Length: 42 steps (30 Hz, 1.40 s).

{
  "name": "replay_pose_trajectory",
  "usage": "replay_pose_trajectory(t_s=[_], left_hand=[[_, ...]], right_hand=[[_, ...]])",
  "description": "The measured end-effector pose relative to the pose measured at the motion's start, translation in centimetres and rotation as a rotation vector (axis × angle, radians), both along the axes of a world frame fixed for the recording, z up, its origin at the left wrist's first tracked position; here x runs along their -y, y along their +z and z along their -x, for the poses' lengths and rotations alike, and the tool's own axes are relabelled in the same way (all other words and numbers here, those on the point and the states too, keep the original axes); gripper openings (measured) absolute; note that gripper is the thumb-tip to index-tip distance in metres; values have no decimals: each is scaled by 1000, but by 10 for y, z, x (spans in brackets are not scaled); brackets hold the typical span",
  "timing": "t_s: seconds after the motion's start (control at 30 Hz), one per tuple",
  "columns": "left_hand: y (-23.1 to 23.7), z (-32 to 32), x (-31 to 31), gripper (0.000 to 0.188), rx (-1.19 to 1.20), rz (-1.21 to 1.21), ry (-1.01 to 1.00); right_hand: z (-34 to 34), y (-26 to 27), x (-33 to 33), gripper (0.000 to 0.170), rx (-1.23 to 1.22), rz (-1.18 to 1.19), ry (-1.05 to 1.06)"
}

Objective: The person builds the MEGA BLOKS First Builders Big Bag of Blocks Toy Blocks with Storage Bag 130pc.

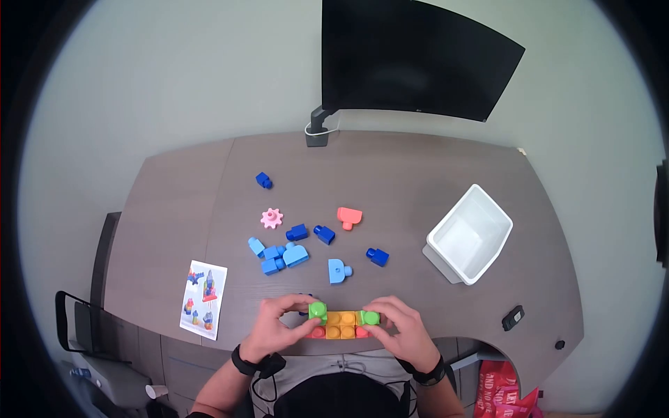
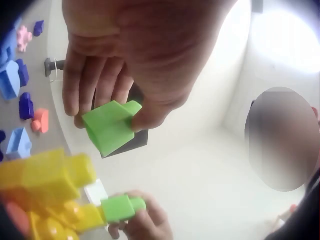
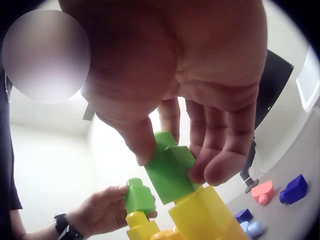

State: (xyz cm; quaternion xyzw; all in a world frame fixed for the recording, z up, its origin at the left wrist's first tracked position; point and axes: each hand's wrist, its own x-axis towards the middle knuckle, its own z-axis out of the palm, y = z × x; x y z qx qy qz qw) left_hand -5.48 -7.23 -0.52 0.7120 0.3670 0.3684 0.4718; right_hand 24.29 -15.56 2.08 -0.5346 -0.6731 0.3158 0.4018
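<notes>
My left hand (image 1: 277, 326) pinches a small green block (image 2: 112, 127) between thumb and fingers. In the left wrist view this block is apart from the yellow blocks (image 2: 45, 172) below it. My right hand (image 1: 403, 332) pinches a second green block (image 3: 172, 172), which stands right at the top of a yellow block (image 3: 202, 212) at the right end of the build. Between the hands lies the build of yellow-orange and red blocks (image 1: 341, 329), along the table's front edge. Fingers of the left hand partly cover a dark blue block behind it.
Light blue blocks (image 1: 295, 255), dark blue blocks (image 1: 324, 235), a red rounded block (image 1: 349, 217) and a pink gear (image 1: 272, 218) lie beyond the build. A picture sheet (image 1: 203, 299) is at left; a white bin (image 1: 446, 261) and small black device (image 1: 513, 318) are at right.
</notes>
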Motion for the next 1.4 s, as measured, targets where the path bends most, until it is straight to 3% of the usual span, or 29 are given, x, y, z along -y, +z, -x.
replay_pose_trajectory(t_s=[0.07,0.27,0.37,0.47,0.57,0.67,0.77,0.87,1.0,1.1,1.23,1.3,1.4], left_hand=[[0,-4,4,38,-68,-93,2],[5,1,10,38,-105,-49,1],[-2,6,15,41,-61,7,-2],[2,9,16,44,-85,-31,-21],[11,18,9,48,-284,-184,-76],[27,34,-13,46,-252,-253,-83],[7,39,-60,41,-259,-76,108],[-18,18,-119,28,-424,-206,278],[-72,-13,-181,33,-684,-517,370],[-83,-25,-204,37,-844,-272,243],[-82,-22,-207,41,-682,-243,194],[-37,-20,-183,42,-491,-286,166],[52,-21,-121,45,-370,-258,-108]], right_hand=[[1,1,-4,35,47,-4,2],[1,-8,-9,40,-49,25,13],[-3,-18,-9,51,-92,71,32],[-11,-7,-13,67,49,188,156],[-22,0,-26,83,3,258,205],[-58,-3,-57,85,-64,162,319],[-91,-46,-110,78,-107,212,259],[-71,-82,-142,71,460,-134,-74],[-53,-117,-169,57,776,-2,-174],[-55,-126,-179,47,891,99,-179],[-44,-55,-146,35,318,57,-158],[-35,-12,-116,35,-15,54,-128],[-14,29,-70,37,-66,-264,-176]])
